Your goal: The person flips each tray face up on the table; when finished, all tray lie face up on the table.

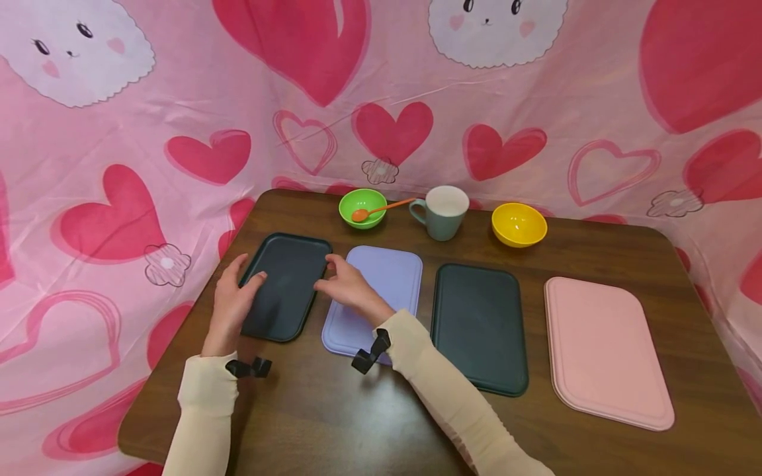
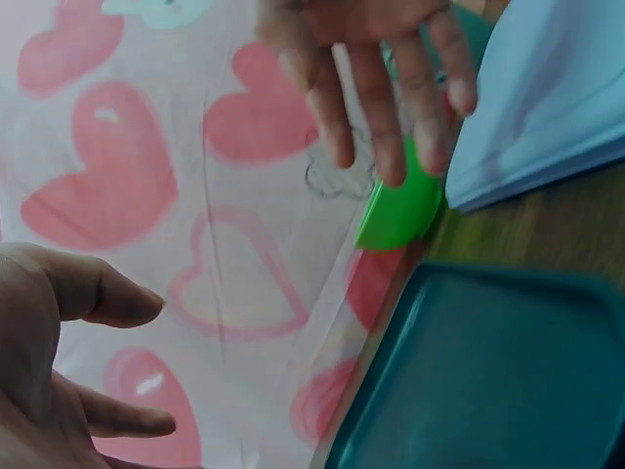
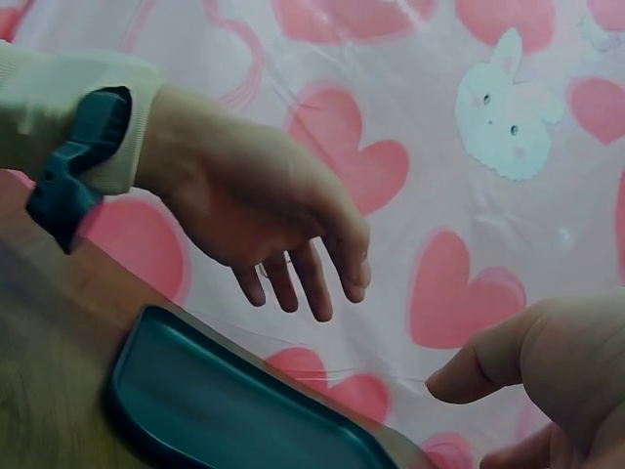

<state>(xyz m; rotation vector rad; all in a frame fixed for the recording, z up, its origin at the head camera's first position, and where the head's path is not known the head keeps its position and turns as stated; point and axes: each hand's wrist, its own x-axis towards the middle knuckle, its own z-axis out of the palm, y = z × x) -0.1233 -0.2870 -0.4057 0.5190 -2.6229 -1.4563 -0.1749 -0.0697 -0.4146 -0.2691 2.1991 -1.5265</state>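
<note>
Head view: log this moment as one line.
left hand: open, empty | right hand: open, empty | leftmost dark tray: on table, below hands | orange spoon: in green bowl

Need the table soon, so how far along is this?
Apparently done: four trays lie in a row. In hand: nothing held; left hand and right hand hover around the leftmost dark tray. Perhaps remaining: green bowl with orange spoon, mug and yellow bowl, none on a tray.

The dark tray (shallow, round-cornered, with a raised rim) lies face up. It rests toward the worktop's left end, near the lavender tray.
</note>
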